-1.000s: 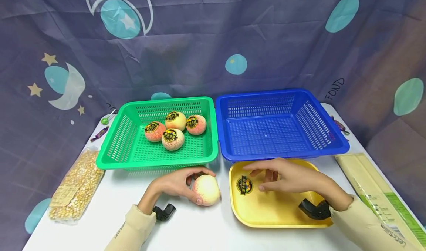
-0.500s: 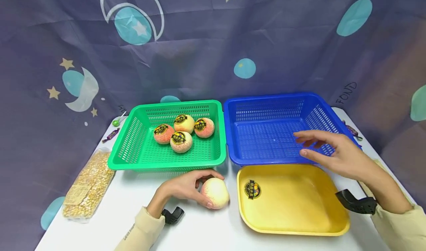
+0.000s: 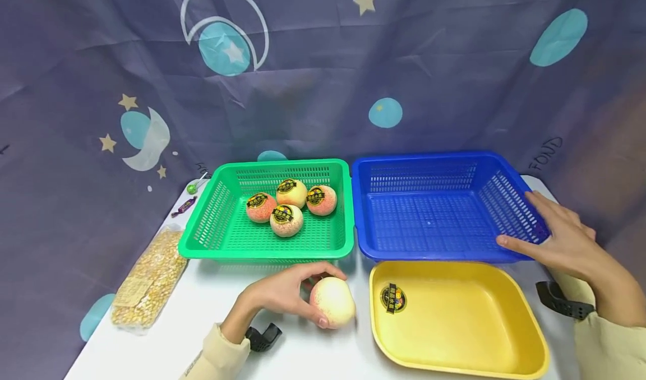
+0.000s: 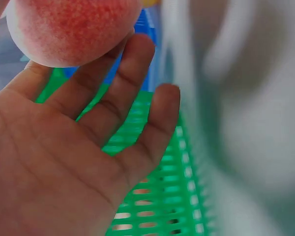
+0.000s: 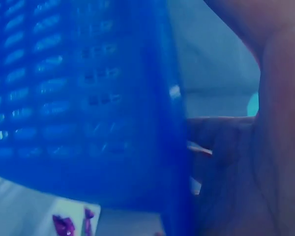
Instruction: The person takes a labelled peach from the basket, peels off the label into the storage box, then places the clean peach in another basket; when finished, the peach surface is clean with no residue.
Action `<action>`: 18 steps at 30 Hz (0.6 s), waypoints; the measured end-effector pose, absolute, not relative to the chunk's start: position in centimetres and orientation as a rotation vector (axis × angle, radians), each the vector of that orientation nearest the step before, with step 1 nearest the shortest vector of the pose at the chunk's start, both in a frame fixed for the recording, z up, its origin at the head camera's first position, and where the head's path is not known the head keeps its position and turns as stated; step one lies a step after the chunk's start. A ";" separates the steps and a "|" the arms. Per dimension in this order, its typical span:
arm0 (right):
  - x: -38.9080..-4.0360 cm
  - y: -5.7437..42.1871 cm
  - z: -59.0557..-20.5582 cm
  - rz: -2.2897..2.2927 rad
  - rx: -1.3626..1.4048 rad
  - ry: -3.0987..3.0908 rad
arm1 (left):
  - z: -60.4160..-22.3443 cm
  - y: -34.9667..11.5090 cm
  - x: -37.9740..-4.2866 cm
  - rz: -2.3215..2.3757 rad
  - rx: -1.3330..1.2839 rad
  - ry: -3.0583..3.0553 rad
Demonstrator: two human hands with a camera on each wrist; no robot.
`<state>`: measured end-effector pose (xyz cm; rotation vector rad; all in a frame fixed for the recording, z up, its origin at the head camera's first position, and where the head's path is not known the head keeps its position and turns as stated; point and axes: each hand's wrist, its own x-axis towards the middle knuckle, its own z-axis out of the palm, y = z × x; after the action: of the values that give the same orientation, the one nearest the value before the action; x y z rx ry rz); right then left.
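In the head view my left hand [image 3: 287,293] holds a pale, pink-speckled peach [image 3: 333,302] over the white table, thumb in front and fingers behind. Its redder side fills the top of the left wrist view. My right hand [image 3: 570,237] is at the right end of a blue plastic basket [image 3: 424,256], thumb spread over the near right corner and the other fingers outside the wall. The right wrist view shows the rim between thumb and fingers; whether they press on it is unclear. Several stickered peaches [image 3: 286,221] sit in a green basket [image 3: 272,254].
A yellow tray [image 3: 459,324] stands before the blue basket, a round black-and-gold sticker [image 3: 393,299] at its left end. A bag of corn kernels [image 3: 151,276], a purple-wrapped candy [image 3: 184,206] and a green lollipop [image 3: 192,189] lie at the left. A dark patterned cloth [image 3: 323,77] hangs behind.
My right hand has moved from above the yellow tray, rightward and away from me, to the blue basket's right end. My left hand keeps hold of the peach. The head view has shifted.
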<state>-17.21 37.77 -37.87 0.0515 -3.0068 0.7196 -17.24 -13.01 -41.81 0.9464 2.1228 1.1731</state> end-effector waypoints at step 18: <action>-16.8 39.6 -39.8 0.932 0.063 -2.982 | -33.8 -10.4 -19.1 1.314 1.185 2.203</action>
<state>-16.85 39.56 -39.81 0.0627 -2.9825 0.9320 -19.10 -10.43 -33.80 1.1851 2.2033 1.3141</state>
